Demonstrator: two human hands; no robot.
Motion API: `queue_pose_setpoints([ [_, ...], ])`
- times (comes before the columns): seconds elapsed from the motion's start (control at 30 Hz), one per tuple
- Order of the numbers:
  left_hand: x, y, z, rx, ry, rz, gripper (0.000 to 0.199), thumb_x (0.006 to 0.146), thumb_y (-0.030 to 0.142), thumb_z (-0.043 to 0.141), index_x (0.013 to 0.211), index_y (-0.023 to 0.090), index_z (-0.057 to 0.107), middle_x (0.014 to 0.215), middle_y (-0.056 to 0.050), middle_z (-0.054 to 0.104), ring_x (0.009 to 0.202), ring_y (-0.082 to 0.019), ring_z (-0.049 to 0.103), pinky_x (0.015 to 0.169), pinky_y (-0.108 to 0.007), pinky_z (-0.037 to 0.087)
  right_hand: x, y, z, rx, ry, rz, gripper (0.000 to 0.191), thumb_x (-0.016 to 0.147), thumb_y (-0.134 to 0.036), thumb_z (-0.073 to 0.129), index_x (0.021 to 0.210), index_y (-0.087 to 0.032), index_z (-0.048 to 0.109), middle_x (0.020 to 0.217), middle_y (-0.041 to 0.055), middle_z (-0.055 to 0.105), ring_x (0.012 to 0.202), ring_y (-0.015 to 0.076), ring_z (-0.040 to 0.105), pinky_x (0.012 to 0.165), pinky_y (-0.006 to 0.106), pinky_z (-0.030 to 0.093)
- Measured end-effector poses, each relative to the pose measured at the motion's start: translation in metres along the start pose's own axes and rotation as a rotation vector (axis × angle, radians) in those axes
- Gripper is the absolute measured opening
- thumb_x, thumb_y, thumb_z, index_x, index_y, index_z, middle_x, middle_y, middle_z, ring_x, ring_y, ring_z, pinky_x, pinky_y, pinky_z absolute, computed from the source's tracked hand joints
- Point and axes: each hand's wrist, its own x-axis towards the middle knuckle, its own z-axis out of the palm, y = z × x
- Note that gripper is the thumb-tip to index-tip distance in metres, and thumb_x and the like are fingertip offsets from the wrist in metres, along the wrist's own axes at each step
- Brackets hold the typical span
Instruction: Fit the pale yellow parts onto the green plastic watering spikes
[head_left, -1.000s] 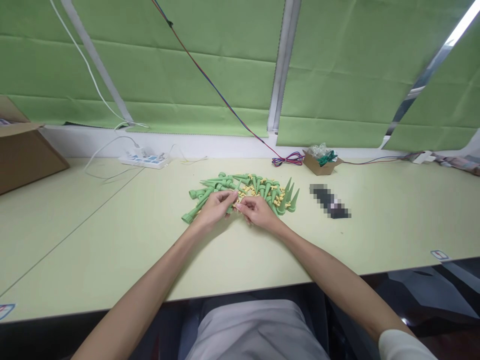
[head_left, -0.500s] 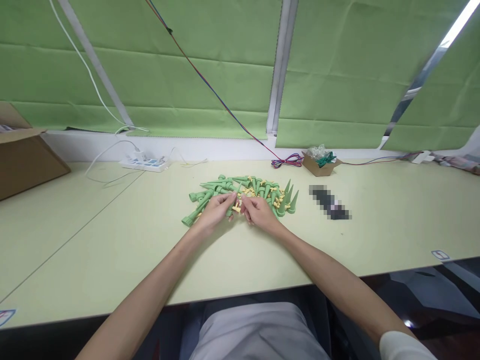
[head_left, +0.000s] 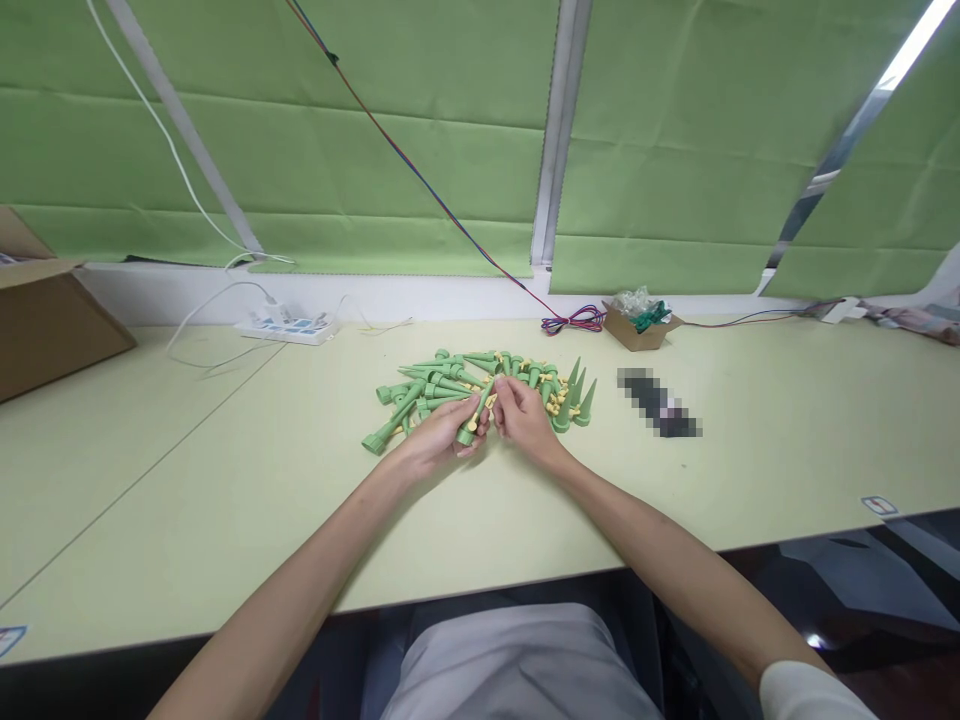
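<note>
My left hand (head_left: 442, 435) is closed around a green spike (head_left: 484, 402) with a small yellow piece near its wide end. The spike slants, with its wide end toward me and its tip up and to the right. Close by on the right, my right hand (head_left: 521, 412) has its thumb and fingers pinched at the tip of that spike; whether it holds anything else is hidden. Behind and around both hands lies a pile of green spikes (head_left: 409, 405) mixed with small yellow pieces (head_left: 555, 405). A few spikes stand upright at the pile's right end.
A small cardboard box (head_left: 641, 333) with green and clear items is at the back. A blurred dark object (head_left: 660, 403) lies to the right. A power strip (head_left: 289, 327), coiled wires (head_left: 574, 320) and a large carton (head_left: 60, 325) are farther off.
The green spike in my left hand has turned and now shows its wide end toward me. My right hand has shifted slightly right and up, to the spike's tip.
</note>
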Motion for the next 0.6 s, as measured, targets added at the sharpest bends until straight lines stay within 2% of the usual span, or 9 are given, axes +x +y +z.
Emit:
queue_pose_setpoints([
  [0.33,0.001,-0.003,0.001,0.093,-0.044,0.027,0.045,0.088,0.06,0.06,0.074,0.017,0.058,0.071,-0.002,0.054,0.056,-0.01,0.045,0.048,-0.023,0.032,-0.001,-0.005,0.002,0.05,-0.034,0.002,0.041,0.093,-0.062,0.05,0.079,-0.024,0.047,0.054,-0.0042,0.052,0.046,0.0136,0.051,0.047,0.027,0.04],
  [0.43,0.002,-0.006,0.001,0.224,-0.034,0.104,0.048,0.09,0.063,0.054,0.074,0.018,0.059,0.072,-0.002,0.054,0.056,-0.011,0.044,0.049,-0.024,0.033,-0.001,-0.003,0.002,0.038,-0.034,-0.022,0.039,0.094,-0.058,0.05,0.076,-0.024,0.043,0.056,-0.0039,0.053,0.049,0.0134,0.053,0.05,0.027,0.042],
  [0.6,0.005,-0.012,0.001,0.626,0.122,0.334,0.047,0.096,0.057,0.044,0.081,0.018,0.065,0.078,-0.005,0.062,0.069,-0.017,0.053,0.06,-0.028,0.04,-0.004,-0.003,0.0,-0.109,0.016,-0.065,0.034,0.095,-0.051,0.05,0.076,-0.023,0.045,0.063,-0.002,0.052,0.059,0.0147,0.055,0.058,0.027,0.043],
])
